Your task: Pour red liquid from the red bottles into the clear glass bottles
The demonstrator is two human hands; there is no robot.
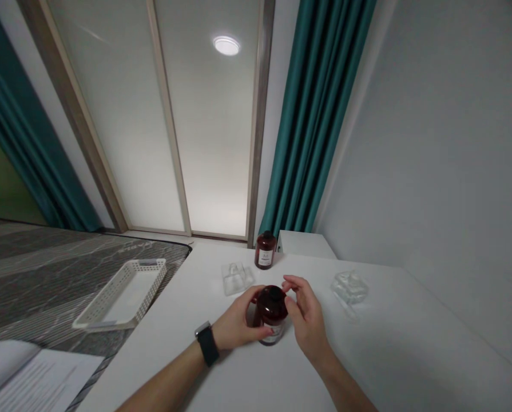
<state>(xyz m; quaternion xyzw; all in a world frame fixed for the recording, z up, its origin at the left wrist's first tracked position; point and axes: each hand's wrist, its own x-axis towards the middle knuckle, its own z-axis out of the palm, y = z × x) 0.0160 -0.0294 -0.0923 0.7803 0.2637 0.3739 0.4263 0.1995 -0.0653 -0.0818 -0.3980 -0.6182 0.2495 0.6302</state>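
Note:
On the white table [384, 366] stands a dark amber bottle [272, 309] with a black top and a pale label. My left hand [237, 325], below a black-banded watch [206, 343], is closed around the bottle's left side. At its right is my right hand [306, 321], with thumb and fingers apart; the thumb is close to the bottle's shoulder, and whether it touches I cannot tell. No object shows in the right hand. Farther back, a similar amber bottle [265, 252] stands upright with its label facing me.
A clear, see-through object [237, 278] lies left of the bottles, and another clear object [350, 287] lies to the right. Beyond the table's left edge are a white perforated basket [122, 297] and an open book [45, 375]. A white cabinet [307, 243] stands behind the table.

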